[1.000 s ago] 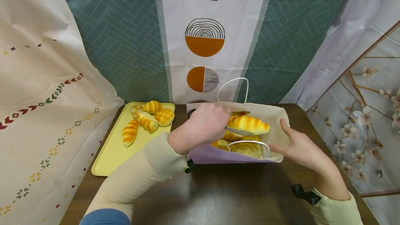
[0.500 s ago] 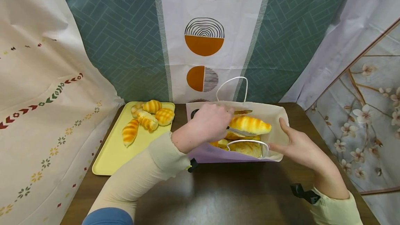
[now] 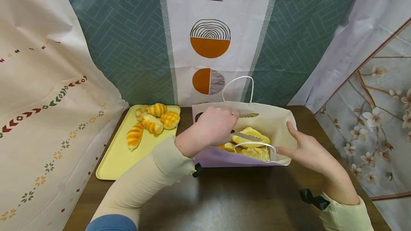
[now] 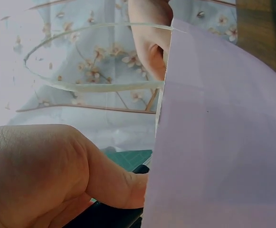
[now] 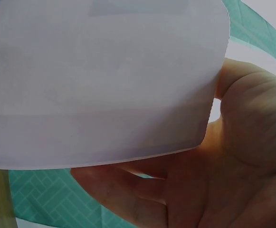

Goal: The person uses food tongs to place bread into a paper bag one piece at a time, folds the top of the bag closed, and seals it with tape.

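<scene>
My left hand (image 3: 213, 126) holds a pair of tongs (image 3: 247, 136) over the mouth of a lilac paper bag (image 3: 224, 159). The tongs' metal arms are spread apart, with black handles (image 4: 107, 213) seen in the left wrist view. Below them a pale yellow bread roll (image 3: 252, 136) lies among other bread in the bag. My right hand (image 3: 305, 149) grips the bag's right side, with the bag's corner between thumb and fingers in the right wrist view. What lies deeper in the bag is hidden.
A yellow tray (image 3: 112, 163) with several bread rolls (image 3: 152, 124) stands left of the bag on the dark wooden table (image 3: 218, 199). White bag handles (image 3: 237, 77) arch at the rim. Curtains (image 3: 141, 45) hang behind and at the sides.
The orange-striped bread roll between the tongs has been let go. The tongs' arms have spread, and a pale roll now shows lower in the bag. My right hand stays put.
</scene>
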